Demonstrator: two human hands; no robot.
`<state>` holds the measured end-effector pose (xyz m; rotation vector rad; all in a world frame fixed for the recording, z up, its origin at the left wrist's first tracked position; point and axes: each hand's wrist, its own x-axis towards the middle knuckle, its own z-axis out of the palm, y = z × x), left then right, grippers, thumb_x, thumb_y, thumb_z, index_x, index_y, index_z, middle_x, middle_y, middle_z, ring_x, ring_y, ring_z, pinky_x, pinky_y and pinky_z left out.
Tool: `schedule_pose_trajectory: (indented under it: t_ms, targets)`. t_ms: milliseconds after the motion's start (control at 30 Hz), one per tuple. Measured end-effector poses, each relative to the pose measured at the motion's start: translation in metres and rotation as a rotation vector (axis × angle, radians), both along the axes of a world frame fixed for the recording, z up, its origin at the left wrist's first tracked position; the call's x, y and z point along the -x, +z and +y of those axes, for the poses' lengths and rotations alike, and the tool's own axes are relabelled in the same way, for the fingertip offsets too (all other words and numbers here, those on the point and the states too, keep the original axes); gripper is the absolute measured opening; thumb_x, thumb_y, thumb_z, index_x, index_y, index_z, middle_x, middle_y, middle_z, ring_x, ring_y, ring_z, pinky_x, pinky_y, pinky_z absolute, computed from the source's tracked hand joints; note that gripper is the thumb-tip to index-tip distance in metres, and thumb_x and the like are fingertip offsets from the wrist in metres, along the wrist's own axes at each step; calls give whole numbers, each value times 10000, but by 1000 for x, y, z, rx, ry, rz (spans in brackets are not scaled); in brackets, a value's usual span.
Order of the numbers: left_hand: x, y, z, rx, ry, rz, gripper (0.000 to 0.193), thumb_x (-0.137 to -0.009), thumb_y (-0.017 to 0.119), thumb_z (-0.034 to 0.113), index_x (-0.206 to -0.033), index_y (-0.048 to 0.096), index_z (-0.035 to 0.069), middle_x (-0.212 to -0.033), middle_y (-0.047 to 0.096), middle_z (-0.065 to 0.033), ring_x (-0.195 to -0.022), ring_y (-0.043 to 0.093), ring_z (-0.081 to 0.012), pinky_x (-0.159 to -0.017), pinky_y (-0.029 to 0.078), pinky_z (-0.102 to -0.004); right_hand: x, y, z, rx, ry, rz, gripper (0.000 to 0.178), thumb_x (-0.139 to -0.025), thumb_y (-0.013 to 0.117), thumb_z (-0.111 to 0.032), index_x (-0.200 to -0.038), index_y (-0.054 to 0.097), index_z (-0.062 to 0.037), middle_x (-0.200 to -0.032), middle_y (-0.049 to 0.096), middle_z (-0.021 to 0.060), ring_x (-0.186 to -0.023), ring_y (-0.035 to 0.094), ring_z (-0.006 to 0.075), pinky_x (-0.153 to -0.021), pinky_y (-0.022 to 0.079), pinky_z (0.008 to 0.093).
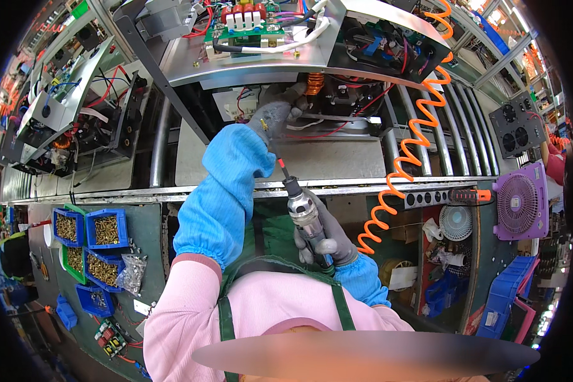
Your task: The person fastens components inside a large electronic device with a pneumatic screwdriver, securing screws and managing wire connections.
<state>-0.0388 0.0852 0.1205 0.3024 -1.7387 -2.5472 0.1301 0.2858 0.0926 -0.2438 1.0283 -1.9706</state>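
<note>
My right hand (334, 239), in a grey glove, is wrapped round the body of a power screwdriver (307, 219). The tool's thin bit, with a red band, points up and away from me toward my left wrist. My left hand (275, 118), gloved in grey below a blue sleeve, reaches into the open metal chassis (337, 153) under a raised panel. Its fingers are curled and partly hidden, so what they hold cannot be made out. A small brass-coloured piece (264, 123) shows against that glove. Beside the fingers sit a copper coil (314, 84) and red wires inside the chassis.
Above the chassis, a metal panel (261, 60) carries a green circuit board. An orange coiled hose (420, 124) hangs at the right, over conveyor rollers (436, 134). Blue bins of brass screws (106, 229) stand at the left. A purple fan (521, 202) is at the right.
</note>
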Motion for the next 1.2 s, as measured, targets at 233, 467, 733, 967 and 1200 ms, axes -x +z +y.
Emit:
schedule_pose_trajectory:
  t_ms: [233, 467, 733, 967, 1200]
  targets:
    - [1, -4, 7, 80, 6, 58, 275, -903, 617, 200, -1102, 505, 47, -810, 575, -73, -500, 489, -109, -400, 364, -222, 3, 4, -5, -29, 38, 24, 1142, -527, 685, -183, -1503, 95, -127, -910, 507, 137, -675, 554, 183, -493, 516, 304]
    - [13, -11, -5, -576, -159, -34, 232, -927, 562, 110, -1147, 509, 61, -867, 583, -67, -538, 489, -89, -397, 390, -155, 3, 6, -10, -50, 6, -10, 1327, -465, 873, -462, -1493, 103, -127, -771, 555, 134, -503, 578, 184, -447, 497, 290]
    - [12, -33, 10, -44, -109, -157, 230, -942, 518, 109, -1168, 503, 64, -852, 599, -80, -642, 585, -133, -518, 482, -218, 4, 3, -3, -27, 110, 24, 1134, -555, 684, -186, -1508, 72, -140, -940, 504, 142, -652, 543, 183, -514, 509, 303]
    - [-50, -32, 6, 17, -166, 219, 545, -935, 444, 44, -1439, 280, 174, -1125, 578, -97, -821, 623, -140, -639, 506, -242, -1, 4, -4, -8, 120, 9, 1126, -557, 676, -166, -1508, 74, -152, -884, 510, 136, -613, 548, 177, -510, 508, 300]
    - [-61, -51, -16, 125, 6, 115, 350, -934, 549, 250, -1195, 566, 17, -997, 637, -67, -803, 606, -96, -666, 489, -226, -3, -2, -9, 5, 131, -6, 1121, -559, 681, -189, -1508, 86, -149, -924, 506, 136, -678, 546, 178, -521, 520, 297]
